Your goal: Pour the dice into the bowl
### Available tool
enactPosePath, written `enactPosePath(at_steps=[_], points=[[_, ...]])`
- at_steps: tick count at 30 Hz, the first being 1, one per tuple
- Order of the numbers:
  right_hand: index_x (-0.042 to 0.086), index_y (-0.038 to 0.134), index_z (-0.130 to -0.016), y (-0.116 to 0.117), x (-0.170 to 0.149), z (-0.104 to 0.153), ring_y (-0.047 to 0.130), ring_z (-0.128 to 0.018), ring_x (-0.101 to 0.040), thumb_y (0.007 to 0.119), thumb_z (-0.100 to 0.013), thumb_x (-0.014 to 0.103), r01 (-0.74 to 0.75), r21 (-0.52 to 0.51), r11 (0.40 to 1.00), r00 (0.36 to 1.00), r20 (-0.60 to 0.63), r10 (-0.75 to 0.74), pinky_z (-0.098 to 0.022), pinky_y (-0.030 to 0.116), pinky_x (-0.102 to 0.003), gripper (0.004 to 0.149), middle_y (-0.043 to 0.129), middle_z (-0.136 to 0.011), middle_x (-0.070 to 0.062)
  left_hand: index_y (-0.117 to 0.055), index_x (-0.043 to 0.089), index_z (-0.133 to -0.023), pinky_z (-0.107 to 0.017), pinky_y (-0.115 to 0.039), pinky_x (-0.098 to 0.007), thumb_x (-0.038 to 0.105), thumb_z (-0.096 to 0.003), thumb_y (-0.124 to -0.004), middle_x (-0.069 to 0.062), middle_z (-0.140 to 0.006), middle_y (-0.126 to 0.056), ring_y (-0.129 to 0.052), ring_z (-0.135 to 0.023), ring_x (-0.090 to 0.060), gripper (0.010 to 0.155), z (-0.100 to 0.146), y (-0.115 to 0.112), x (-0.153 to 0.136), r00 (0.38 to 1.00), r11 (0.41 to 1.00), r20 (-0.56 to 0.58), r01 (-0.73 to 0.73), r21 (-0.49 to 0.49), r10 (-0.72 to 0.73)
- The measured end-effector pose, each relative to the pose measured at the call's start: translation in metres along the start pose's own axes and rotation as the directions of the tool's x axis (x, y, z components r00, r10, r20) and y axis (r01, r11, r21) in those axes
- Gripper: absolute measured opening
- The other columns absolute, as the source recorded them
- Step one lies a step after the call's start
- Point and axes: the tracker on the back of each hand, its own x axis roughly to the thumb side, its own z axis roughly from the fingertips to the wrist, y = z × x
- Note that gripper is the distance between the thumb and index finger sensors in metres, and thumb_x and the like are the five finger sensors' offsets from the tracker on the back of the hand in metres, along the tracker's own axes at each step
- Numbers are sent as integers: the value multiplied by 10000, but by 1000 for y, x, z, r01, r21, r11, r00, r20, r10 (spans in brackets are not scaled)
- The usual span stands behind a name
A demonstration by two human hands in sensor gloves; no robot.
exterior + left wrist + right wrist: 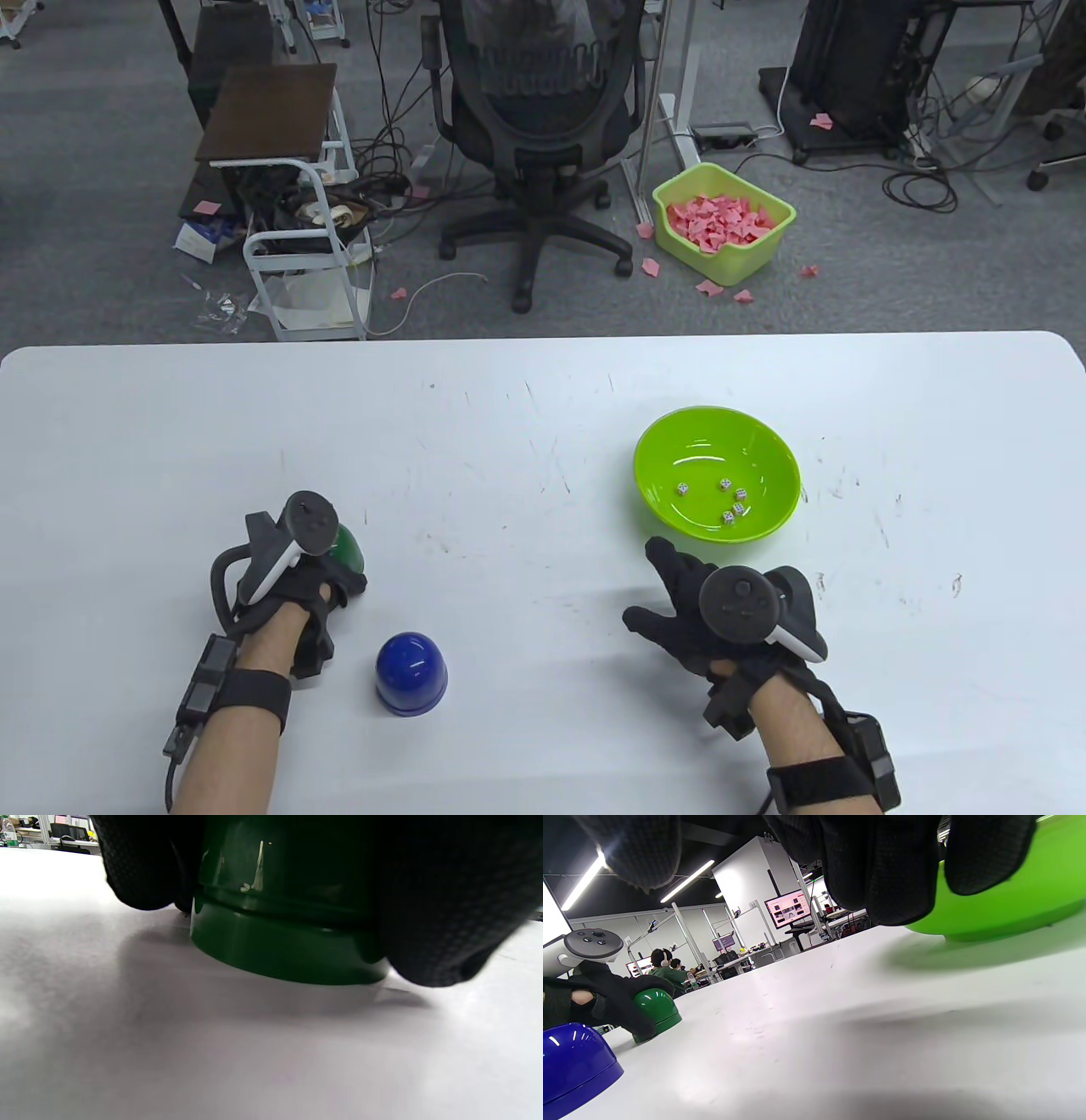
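A lime green bowl (764, 454) stands on the white table at the right, with several white dice (730, 501) lying in it. A dark green dice cup (349, 550) stands mouth down at the left. My left hand (327, 586) grips it from above; in the left wrist view my fingers (445, 908) wrap both sides of the green cup (288, 942), whose rim sits on the table. A blue dice cup (411, 672) stands mouth down beside my left hand. My right hand (670, 603) hovers open and empty just in front of the bowl (1031, 899).
The table's far edge (543, 338) runs across the middle of the table view. Beyond it on the floor are an office chair (534, 127), a white cart (305, 246) and a yellow-green bin of pink scraps (721, 222).
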Motion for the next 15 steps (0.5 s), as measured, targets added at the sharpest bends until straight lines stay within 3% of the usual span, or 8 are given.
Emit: enactPosePath(at_steps=[9,15], points=[[-20,477,-1103,-2,4,0,841,-767,-555,744,-508,573,4,-20,1000,1000,18,-4,-584,673,-740,881,735,-1027,-345,-462,270,-1022,-609,-895,-481,595,-200,-1067,-154,-1004,-725,-967,-852,-374,1072,1,0,-2,999,998,44,14,56,-17],[-22,479,-1102,-1,7,0,846,-764,-550,747,-506,571,0,-32,999,1000,29,1,-581,679,-738,882,737,-1025,-344,-459,263,-1027,-612,-886,-484,601,-203,-1060,-153,-1004,-724,-962,-850,-373,1074,11,19,4,992,995,109,-73,62,66]])
